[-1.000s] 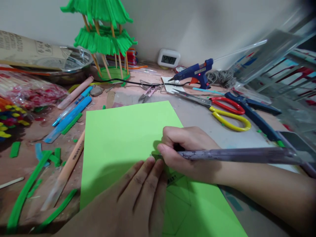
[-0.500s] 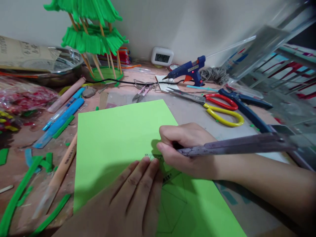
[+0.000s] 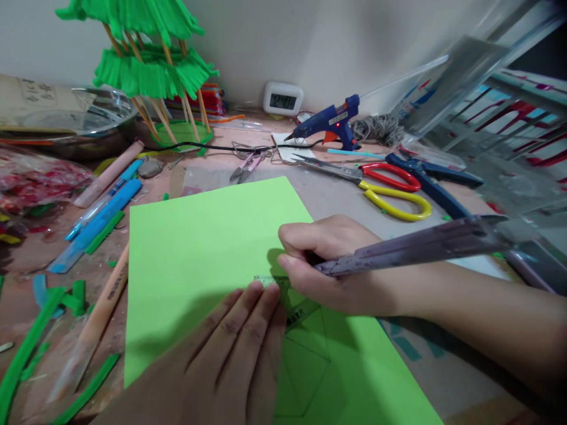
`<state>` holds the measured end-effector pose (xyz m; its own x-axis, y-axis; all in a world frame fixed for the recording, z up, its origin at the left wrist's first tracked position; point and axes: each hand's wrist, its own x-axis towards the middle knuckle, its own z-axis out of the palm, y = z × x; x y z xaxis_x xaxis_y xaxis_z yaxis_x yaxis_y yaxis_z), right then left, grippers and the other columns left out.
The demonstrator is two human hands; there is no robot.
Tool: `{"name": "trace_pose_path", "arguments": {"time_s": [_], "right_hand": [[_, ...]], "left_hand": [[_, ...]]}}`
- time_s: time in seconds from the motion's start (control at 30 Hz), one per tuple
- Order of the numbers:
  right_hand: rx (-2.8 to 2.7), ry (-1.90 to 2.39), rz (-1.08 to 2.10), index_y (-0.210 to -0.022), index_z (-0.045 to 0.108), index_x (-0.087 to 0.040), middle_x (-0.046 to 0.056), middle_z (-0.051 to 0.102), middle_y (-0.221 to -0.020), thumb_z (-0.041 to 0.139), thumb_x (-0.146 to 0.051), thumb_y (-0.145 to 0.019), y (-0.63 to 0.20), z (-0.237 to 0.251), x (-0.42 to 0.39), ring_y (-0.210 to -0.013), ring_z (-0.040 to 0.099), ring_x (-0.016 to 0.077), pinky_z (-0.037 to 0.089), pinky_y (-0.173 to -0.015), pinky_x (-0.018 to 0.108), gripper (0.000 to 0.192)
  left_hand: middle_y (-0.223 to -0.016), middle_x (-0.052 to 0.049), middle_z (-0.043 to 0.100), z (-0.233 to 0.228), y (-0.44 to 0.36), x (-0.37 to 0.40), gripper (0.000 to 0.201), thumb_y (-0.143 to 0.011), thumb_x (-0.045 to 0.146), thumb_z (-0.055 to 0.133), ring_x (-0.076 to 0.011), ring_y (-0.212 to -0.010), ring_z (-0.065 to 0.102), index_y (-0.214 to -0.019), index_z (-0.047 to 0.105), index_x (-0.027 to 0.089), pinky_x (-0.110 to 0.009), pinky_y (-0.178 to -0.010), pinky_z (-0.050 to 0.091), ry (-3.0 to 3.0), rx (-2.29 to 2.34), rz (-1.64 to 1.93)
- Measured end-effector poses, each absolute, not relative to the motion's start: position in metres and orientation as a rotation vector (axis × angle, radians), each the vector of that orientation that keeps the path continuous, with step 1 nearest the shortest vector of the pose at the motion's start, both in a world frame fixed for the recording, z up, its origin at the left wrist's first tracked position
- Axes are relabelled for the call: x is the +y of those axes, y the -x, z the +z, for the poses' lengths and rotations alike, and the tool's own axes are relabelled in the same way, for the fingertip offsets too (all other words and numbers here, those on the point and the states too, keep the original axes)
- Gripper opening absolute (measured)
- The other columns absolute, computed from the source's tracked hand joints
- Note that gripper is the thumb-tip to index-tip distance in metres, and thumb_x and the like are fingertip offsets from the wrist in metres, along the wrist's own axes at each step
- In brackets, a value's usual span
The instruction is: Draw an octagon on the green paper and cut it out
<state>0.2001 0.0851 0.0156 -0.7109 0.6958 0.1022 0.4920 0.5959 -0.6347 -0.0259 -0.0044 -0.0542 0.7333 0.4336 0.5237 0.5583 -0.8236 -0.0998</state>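
Head view: our two hands at work on a green sheet (image 3: 199, 248).

Our right hand (image 3: 328, 265) is closed around a pen (image 3: 411, 248), fingers pinched near its tip, which meets the sheet at a clear ruler (image 3: 283, 295). Our left hand (image 3: 239, 348) lies flat, fingers together and extended, pressing ruler and sheet onto the table (image 3: 336, 195). Behind them: scissors (image 3: 381, 186), glue gun (image 3: 330, 121), green paper tree (image 3: 146, 65).

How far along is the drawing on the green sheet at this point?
Done: several ruled lines already form angular shapes on the green paper. In hand: the left hand presses a clear ruler flat while the right hand holds a pen at its edge. Left: most of the sheet is unmarked; the scissors lie untouched.
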Motion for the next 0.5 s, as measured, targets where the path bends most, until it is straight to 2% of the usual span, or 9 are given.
{"name": "trace_pose_path", "arguments": {"time_s": [0.13, 0.27, 0.4, 0.5], "right_hand": [[-2.383, 0.977, 0.947, -0.067, 0.034, -0.023, -0.008, 0.037, -0.057, 0.054, -0.016, -0.091, -0.2, 0.014, 0.085, -0.049, 0.035, 0.0073, 0.026, -0.047, 0.023, 0.032], [-1.963, 1.06, 1.06, -0.069, 0.041, -0.023, -0.007, 0.045, -0.057, 0.056, -0.027, -0.097, -0.201, 0.008, 0.092, -0.049, 0.039, 0.0079, 0.03, -0.047, 0.022, 0.032], [-1.71, 1.096, 1.212, -0.074, 0.049, -0.022, -0.008, 0.051, -0.051, 0.062, -0.038, -0.098, -0.202, 0.001, 0.102, -0.043, 0.043, 0.0078, 0.031, -0.043, 0.02, 0.031], [-1.688, 1.089, 1.245, -0.074, 0.052, -0.021, -0.008, 0.052, -0.049, 0.068, -0.045, -0.095, -0.201, -0.002, 0.105, -0.041, 0.042, 0.0071, 0.03, -0.04, 0.019, 0.036]], "left_hand": [[-0.139, -0.013, 0.068, -0.052, 0.027, -0.004, 0.04, -0.1, 0.012, 0.041, -0.0241, -0.149, 0.044, -0.134, 0.062, 0.01, -0.037, -0.129, 0.022, 2.694, -0.778, -0.662], [-0.135, -0.012, 0.07, -0.044, 0.029, -0.002, 0.037, -0.101, 0.015, 0.04, -0.0213, -0.137, 0.055, -0.13, 0.064, 0.011, -0.036, -0.129, 0.023, 2.692, -0.748, -0.62], [-0.121, -0.002, 0.074, -0.035, 0.032, -0.001, 0.019, -0.104, 0.026, 0.05, -0.0176, -0.121, 0.061, -0.113, 0.066, 0.022, -0.032, -0.123, 0.032, 2.68, -0.66, -0.692], [-0.112, 0.004, 0.075, -0.027, 0.03, -0.002, 0.01, -0.103, 0.03, 0.058, -0.0158, -0.11, 0.063, -0.107, 0.066, 0.026, -0.028, -0.113, 0.04, 2.691, -0.665, -0.734]]}}
